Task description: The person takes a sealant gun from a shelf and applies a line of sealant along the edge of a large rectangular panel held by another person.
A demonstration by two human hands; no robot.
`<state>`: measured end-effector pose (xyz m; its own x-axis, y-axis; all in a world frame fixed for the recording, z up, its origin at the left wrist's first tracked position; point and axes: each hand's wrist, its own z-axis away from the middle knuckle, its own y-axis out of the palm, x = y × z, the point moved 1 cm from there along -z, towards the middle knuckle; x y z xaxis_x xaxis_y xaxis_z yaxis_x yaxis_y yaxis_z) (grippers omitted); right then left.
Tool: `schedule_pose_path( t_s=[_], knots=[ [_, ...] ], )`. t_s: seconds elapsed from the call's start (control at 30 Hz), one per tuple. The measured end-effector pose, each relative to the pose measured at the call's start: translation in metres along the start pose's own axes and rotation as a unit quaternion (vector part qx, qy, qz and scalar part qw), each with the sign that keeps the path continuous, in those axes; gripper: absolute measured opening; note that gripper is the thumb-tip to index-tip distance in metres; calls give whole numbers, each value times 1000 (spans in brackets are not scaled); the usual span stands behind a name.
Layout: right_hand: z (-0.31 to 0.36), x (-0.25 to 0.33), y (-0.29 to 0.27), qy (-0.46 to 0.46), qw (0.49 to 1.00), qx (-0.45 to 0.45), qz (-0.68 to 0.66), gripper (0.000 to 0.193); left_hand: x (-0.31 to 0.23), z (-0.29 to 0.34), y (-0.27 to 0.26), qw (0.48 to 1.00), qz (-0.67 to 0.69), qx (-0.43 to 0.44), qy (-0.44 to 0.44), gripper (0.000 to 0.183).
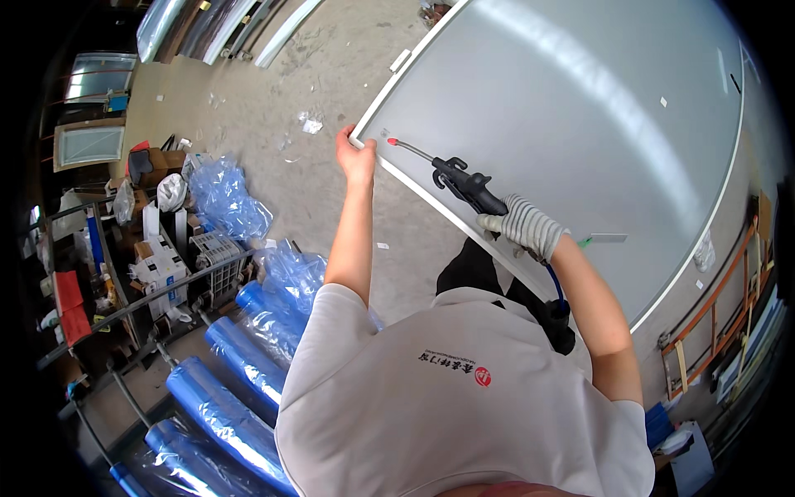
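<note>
A large grey panel with a white frame [580,108] spreads out in front of me to the right. My bare left hand [356,157] is closed on its near left corner, thumb on the top side. My right hand [530,228], in a striped glove, grips a black air blow gun [469,187]. The gun's thin bent metal nozzle points left over the panel, its red tip close to the corner by my left hand. A blue hose [555,282] runs back from the gun below my right wrist. Part of the right fingers is hidden under the gun's handle.
Rolls of blue film [232,414] lie on a rack at lower left, with crumpled blue plastic [228,199] beyond. A cluttered shelf [157,265] stands at left. Long profiles [224,25] lie at the far left. An orange metal frame [712,306] stands at right.
</note>
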<state>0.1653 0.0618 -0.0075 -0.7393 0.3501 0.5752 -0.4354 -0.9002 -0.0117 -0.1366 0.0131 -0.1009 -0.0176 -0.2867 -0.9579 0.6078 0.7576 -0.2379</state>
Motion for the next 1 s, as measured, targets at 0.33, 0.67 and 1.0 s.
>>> schedule_pose_path(
  t_s=[0.33,0.67,1.0],
  knots=[
    [-6,-7,6,-16,999,-26,-22,47,1,-10,-14,943,-269,-22,195,31],
    [-6,-9,10,-12,1000,-22,-18,49,-38,-37,-19,781,-544,161,262,20],
    [1,-3,8,-5,1000,23,19,44,-26,-78,-62,981,-79,155,-89,24]
  ],
)
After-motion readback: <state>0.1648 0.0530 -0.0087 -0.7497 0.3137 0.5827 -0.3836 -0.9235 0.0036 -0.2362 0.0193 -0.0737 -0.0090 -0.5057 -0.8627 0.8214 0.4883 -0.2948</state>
